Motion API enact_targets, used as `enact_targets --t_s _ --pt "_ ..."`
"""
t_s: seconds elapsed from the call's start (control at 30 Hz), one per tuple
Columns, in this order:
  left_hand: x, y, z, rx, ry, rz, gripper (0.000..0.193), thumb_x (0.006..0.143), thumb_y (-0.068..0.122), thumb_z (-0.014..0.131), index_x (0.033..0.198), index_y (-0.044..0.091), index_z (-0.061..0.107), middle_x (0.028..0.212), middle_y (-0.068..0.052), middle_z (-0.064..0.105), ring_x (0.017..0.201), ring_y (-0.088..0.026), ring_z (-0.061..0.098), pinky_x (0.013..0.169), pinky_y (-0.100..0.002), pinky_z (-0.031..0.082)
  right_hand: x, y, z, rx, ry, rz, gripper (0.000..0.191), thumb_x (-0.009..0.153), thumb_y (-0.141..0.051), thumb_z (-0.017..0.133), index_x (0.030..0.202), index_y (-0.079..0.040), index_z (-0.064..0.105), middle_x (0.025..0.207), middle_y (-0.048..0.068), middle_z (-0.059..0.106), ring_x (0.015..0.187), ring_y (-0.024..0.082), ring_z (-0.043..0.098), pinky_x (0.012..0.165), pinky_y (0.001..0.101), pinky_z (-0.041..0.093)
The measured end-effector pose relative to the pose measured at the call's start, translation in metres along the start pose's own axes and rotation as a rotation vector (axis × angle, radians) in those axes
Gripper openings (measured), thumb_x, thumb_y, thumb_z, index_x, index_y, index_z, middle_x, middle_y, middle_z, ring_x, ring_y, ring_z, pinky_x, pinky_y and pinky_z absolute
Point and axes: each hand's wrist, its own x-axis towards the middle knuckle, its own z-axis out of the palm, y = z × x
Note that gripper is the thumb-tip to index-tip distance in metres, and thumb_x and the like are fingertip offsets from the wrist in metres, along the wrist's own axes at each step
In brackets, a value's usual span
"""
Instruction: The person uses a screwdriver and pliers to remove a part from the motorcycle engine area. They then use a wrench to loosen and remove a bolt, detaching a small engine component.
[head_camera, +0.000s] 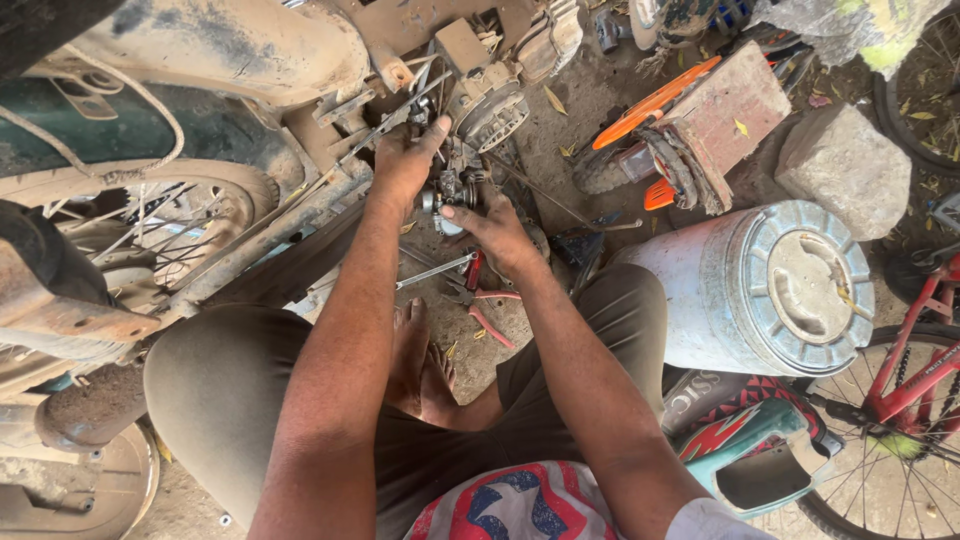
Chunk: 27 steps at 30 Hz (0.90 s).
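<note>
Left hand and right hand: we see both closed around a small grey metal carburettor, held just below the dusty engine of a mud-caked motorcycle. The left hand grips it from above, thumb up toward the engine; the right hand cups it from beneath, though we cannot tell how tightly its fingers close. Thin cables run from the engine past the left fingers.

Risk, as we judge it: the carburettor hangs over bare dirt ground, so a slip could foul it with grit, and the taut cables beside the left hand could snag or kink if it were pulled away.

Surroundings: red-handled pliers and a long steel wrench lie on the ground just under the right wrist, beside the person's bare foot. A white plastic drum lies on its side to the right, near a grey stone block. The spoked wheel crowds the left; a red bicycle stands at the right edge.
</note>
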Motion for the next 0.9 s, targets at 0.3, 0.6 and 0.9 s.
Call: enact_targets --t_s 0.3,0.6,0.9 --pt "0.011 -0.012 -0.005 -0.083 0.154 -0.142 0.098 0.087 0.074 0.06 0.148 -0.001 0.045 0.15 -0.021 0.051 0.139 -0.03 0.049 0.116 -0.048 0.039 0.007 -0.011 -0.01 -0.124 -0.077 0.083 0.091 0.08 -0.04 0.082 0.146 0.008 0.042 0.119 0.023 0.069 0.082 0.028 0.076 0.066 0.0421 0.066" --pt "0.003 -0.012 -0.004 -0.015 0.135 -0.141 0.075 0.097 0.053 0.058 0.149 0.001 0.044 0.147 -0.018 0.054 0.137 -0.029 0.052 0.114 -0.045 0.041 0.011 -0.012 -0.017 -0.104 -0.084 0.142 0.084 0.082 -0.042 0.079 0.143 0.003 0.042 0.117 0.022 0.071 0.078 0.029 0.077 0.069 0.045 0.068" --pt "-0.065 0.019 -0.003 0.581 0.064 -0.143 0.071 0.097 0.041 0.074 0.147 0.002 0.044 0.144 -0.019 0.043 0.128 -0.036 0.048 0.104 -0.049 0.042 0.014 -0.008 -0.026 -0.007 -0.181 0.113 0.08 0.085 -0.04 0.08 0.142 0.002 0.044 0.111 0.02 0.073 0.077 0.03 0.076 0.067 0.044 0.065"
